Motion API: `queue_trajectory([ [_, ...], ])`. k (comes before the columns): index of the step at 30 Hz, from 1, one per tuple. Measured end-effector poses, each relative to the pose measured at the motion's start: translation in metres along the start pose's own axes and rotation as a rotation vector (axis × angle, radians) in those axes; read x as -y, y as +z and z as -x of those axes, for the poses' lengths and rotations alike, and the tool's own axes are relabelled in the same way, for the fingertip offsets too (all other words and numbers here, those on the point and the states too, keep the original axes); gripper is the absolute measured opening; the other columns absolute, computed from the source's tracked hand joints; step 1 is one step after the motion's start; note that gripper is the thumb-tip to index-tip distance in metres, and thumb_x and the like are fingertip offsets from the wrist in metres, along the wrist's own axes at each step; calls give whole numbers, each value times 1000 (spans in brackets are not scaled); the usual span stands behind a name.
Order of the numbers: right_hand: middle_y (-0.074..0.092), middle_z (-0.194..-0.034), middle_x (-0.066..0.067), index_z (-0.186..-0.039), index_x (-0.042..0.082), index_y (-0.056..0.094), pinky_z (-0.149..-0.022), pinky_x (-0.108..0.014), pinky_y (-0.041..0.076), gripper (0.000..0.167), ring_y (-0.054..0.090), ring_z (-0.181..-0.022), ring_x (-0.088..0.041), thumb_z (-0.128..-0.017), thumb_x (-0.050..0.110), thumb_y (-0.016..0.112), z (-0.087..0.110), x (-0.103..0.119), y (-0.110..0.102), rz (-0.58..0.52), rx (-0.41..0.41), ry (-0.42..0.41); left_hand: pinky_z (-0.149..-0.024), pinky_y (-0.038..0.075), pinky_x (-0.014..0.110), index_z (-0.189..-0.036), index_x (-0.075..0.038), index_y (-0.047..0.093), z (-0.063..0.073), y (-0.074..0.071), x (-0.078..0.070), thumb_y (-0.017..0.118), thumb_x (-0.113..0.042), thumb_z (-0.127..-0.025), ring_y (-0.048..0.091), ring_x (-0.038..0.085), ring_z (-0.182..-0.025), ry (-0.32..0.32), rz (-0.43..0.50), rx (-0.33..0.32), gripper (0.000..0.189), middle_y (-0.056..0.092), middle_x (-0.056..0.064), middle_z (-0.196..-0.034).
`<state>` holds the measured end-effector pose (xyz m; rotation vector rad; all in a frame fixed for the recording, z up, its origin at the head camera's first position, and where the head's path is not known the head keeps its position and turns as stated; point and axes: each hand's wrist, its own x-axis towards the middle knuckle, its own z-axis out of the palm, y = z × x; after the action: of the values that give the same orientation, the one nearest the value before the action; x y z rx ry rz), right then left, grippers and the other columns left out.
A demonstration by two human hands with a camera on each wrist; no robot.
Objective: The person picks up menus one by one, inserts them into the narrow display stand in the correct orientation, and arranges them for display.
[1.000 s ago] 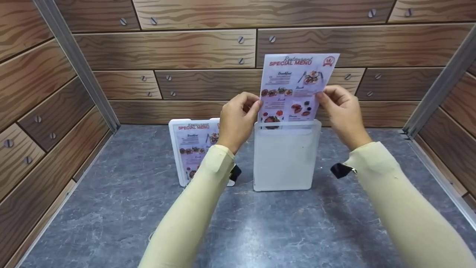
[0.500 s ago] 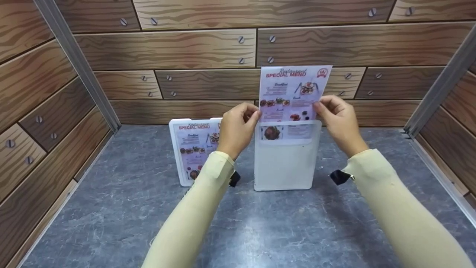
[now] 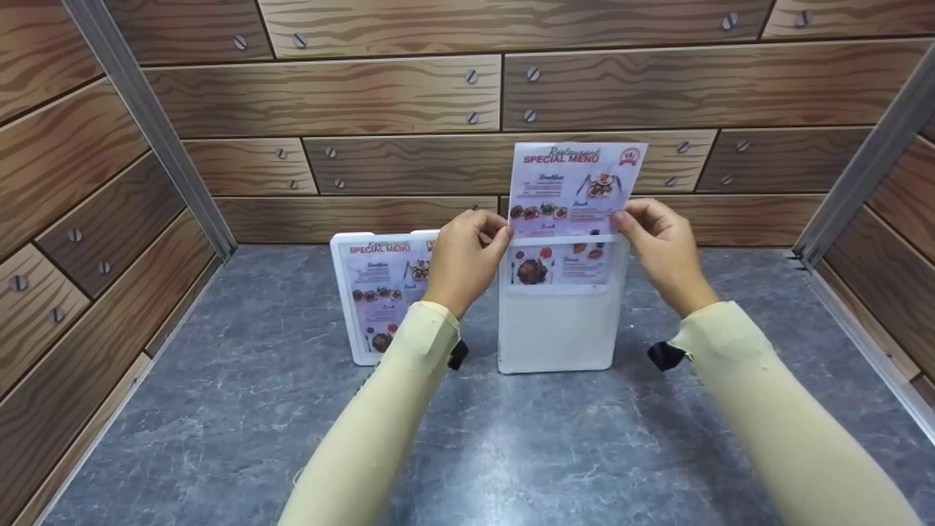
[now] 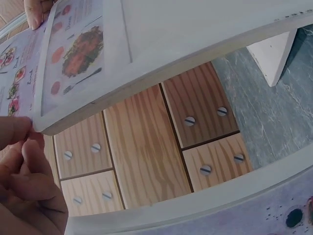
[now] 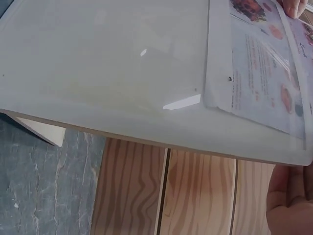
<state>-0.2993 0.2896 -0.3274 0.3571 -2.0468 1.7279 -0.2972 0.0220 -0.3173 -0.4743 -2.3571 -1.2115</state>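
Observation:
A printed menu sheet [image 3: 577, 186] stands partly inside a white upright menu holder [image 3: 559, 332]; its lower part shows through the holder's clear front. My left hand [image 3: 467, 256] pinches the sheet's left edge just above the holder's top corner. At the opposite edge, my right hand [image 3: 663, 248] pinches the sheet between thumb and forefinger. In the left wrist view, the left hand's fingertips [image 4: 22, 129] are right at the holder's corner. The right wrist view shows the sheet's bottom edge [image 5: 220, 83] behind the clear cover, with the right hand [image 5: 291, 203] partly cut off.
A second white holder [image 3: 340, 292] with the same menu inside stands to the left, partly hidden by the left hand and sleeve. Both stand on a grey marbled tabletop [image 3: 256, 409]. Wood-patterned panels [image 3: 394, 102] enclose the back and sides.
Both hands have moved down with the menu sheet, which has slid deeper into the holder. More of its lower print shows behind the clear front. The holders have stayed in place.

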Motion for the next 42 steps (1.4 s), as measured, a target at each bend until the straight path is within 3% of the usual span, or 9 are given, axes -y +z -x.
queue_trajectory([
  [6, 69, -91, 3, -105, -6, 68, -81, -22, 56, 15, 64, -86, -11, -101, 8, 66, -4, 10, 2, -97, -48, -29, -73, 52, 24, -104, -12, 75, -6, -5, -6, 68, -23, -102, 65, 9, -81, 8, 67, -19, 13, 72, -3, -94],
  [11, 70, -91, 2, -105, -9, 67, -82, -23, 58, 17, 66, -87, -11, -101, 8, 66, -4, 13, 2, -117, -31, -35, -68, 52, 25, -101, -13, 75, -8, -7, -10, 67, -22, -103, 66, 8, -77, 0, 70, -15, 12, 75, -4, -90],
  [17, 71, -94, 4, -108, -11, 66, -84, -23, 56, 22, 65, -90, -11, -101, 10, 66, -1, 11, 1, -63, -15, -23, -69, 52, 24, -101, -13, 76, -5, -5, -6, 68, -24, -102, 66, 8, -77, -6, 44, -11, 13, 74, -5, -91],
  [25, 67, -90, 12, -111, -14, 65, -72, -19, 50, 28, 59, -82, -7, -101, 12, 67, 7, 0, 1, 67, -39, -10, -71, 52, 26, -101, -15, 77, 2, -2, -2, 69, -28, -102, 62, 9, -78, 1, -40, 5, 15, 70, -4, -94],
  [30, 69, -93, 9, -109, -11, 67, -76, -18, 50, 24, 60, -86, -6, -100, 11, 68, 11, -7, 2, 85, -39, 0, -76, 53, 27, -101, -15, 78, 4, -2, -1, 69, -27, -101, 64, 11, -83, 7, -66, 12, 15, 70, -3, -95],
  [36, 66, -89, 10, -112, -12, 65, -74, -18, 49, 26, 59, -82, -6, -102, 12, 66, 12, -3, 3, 60, -36, 10, -78, 52, 27, -103, -14, 77, 5, -3, 0, 69, -27, -101, 64, 11, -86, 2, -58, 24, 15, 68, -3, -96],
  [42, 65, -87, 9, -113, -11, 65, -70, -19, 51, 28, 57, -80, -8, -103, 14, 65, 8, 5, -1, 57, -41, -9, -79, 52, 25, -107, -11, 73, -2, -7, -7, 69, -26, -101, 63, 12, -89, 0, 12, 12, 16, 66, -1, -102],
])
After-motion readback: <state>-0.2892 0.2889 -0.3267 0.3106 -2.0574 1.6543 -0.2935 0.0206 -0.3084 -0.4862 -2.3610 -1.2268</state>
